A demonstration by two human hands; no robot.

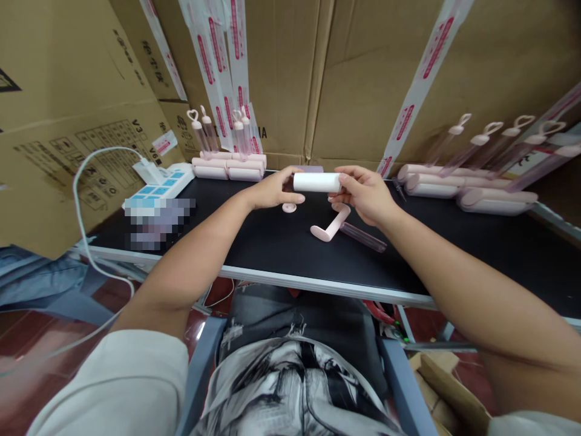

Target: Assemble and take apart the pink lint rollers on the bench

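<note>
A white roll [316, 182], smooth and cylindrical, is held level above the black table, lying crosswise between my two hands. My left hand [275, 189] is closed around its left end, thumb below and fingers behind. At the right end, the fingers and thumb of my right hand [365, 192] pinch the roll. Below my right hand lies a pale pink bent piece [333, 224] with rounded ends. A clear purplish tube [363, 237] rests beside it. The small round pink cap [289, 208] sits under my left thumb. Behind the roll, a translucent purplish piece [311, 169] is partly hidden.
Pink cylinders with heart-looped clear handles stand in groups at the back left [229, 166] and right [472, 184]. A white power strip [161, 184] with a plugged cable is at left. Cardboard [281, 79] walls the back; the table's metal edge [318, 284] runs before me.
</note>
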